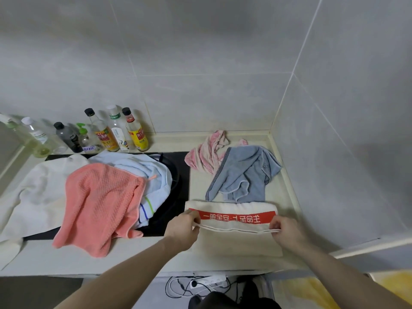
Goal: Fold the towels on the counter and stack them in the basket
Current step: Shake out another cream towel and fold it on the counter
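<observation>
Both hands on the cream towel (pixel 236 241) w/ the red banner, which lies flat on the counter (pixel 287 179) right in front. Left hand (pixel 184 228) pinches 1 end of the doubled hem, right hand (pixel 285 229) pinches the other, fingers (pixel 274 226) curled tight on the corded edge, hem stretched between them and sagging a touch mid-span. Looks like a fold across the width is in progress. To do it well: keep tension even on both sides, line the raised hem up w/ the far edge beyond the fingers, then lay it down square so corners meet, no skew. Room check: just past the fingers sits the crumpled blue-grey towel (pixel 243 175), its lower corner touching the cream towel's far edge, so a fold carried forward could ride onto it; pink striped towel (pixel 207 156) further back. Left of the left fingers, the coral towel (pixel 100 206) drapes near the front counter edge. Right of the right fingers, tiled wall close, little slack. Basket not in view, can't tell where.
</observation>
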Tool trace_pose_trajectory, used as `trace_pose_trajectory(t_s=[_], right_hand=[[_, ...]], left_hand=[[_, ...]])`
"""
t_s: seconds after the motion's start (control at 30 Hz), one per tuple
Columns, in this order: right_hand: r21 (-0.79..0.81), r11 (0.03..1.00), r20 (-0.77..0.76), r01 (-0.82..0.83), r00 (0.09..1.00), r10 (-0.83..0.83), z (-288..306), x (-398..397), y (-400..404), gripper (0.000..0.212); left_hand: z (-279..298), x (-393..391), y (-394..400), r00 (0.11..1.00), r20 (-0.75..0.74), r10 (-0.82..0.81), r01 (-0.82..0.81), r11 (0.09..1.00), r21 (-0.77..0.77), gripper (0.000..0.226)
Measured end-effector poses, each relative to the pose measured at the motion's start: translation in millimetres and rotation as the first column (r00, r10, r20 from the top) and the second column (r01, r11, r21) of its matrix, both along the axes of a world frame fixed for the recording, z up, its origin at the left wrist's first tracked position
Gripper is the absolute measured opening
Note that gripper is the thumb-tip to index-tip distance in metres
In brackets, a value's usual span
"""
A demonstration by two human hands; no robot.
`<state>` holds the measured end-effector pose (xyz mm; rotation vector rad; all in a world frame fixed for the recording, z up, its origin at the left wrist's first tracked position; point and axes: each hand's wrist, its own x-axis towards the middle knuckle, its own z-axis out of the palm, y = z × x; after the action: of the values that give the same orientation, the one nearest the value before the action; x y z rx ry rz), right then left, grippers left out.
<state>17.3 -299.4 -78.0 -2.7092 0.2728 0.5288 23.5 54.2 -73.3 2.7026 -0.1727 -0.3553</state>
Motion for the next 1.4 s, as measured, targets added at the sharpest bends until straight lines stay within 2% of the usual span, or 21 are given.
trace_pose_trajectory(t_s=[0.47, 0.67, 0.7, 0.77, 0.83, 0.97, 1.03, 1.13, 1.4], right_hand=[[0.052, 0.998, -0.128, -0.04, 0.991, 0.046, -43, -39, 0, 0.028], [0.049, 0.995, -0.16, -0.09, 0.982, 0.097, -38, -39, 2, 0.016], [0.024, 0.992, -0.144, -0.121, 0.982, 0.123, -35, -37, 5, 0.019], [-0.028, 0.985, -0.08, -0.168, 0.983, 0.166, -31, -31, 11, 0.039], [-0.008, 0.986, -0.037, -0.165, 0.986, 0.164, -30, -29, 18, 0.059], [-0.039, 0.981, -0.18, -0.189, 0.967, 0.179, -41, -25, 27, 0.085], [-0.047, 0.983, -0.265, -0.18, 0.951, 0.161, -48, -25, 28, 0.09], [-0.059, 0.983, -0.308, -0.176, 0.94, 0.15, -56, -27, 26, 0.091], [-0.052, 0.978, -0.359, -0.203, 0.918, 0.171, -63, -19, 20, 0.097]], left_hand=[[-31, -46, -1, 0.984, -0.179, 0.0, 0.014, 0.997, 0.077, 0.022], [-28, -46, -10, 0.96, -0.28, -0.015, 0.056, 0.989, 0.14, 0.035], [-24, -42, -15, 0.966, -0.26, -0.012, 0.046, 0.991, 0.127, 0.035], [-18, -32, -27, 0.981, -0.195, -0.018, 0.034, 0.996, 0.083, 0.036], [-17, -22, -41, 0.985, -0.162, -0.068, 0.075, 0.996, 0.043, 0.047], [-33, -15, -65, 0.938, -0.304, -0.167, 0.206, 0.973, 0.102, 0.073], [-49, -17, -66, 0.906, -0.388, -0.172, 0.246, 0.958, 0.15, 0.083], [-66, -21, -61, 0.886, -0.426, -0.183, 0.294, 0.932, 0.211, 0.096], [-65, -19, -63, 0.878, -0.442, -0.183, 0.305, 0.926, 0.223, 0.102]])
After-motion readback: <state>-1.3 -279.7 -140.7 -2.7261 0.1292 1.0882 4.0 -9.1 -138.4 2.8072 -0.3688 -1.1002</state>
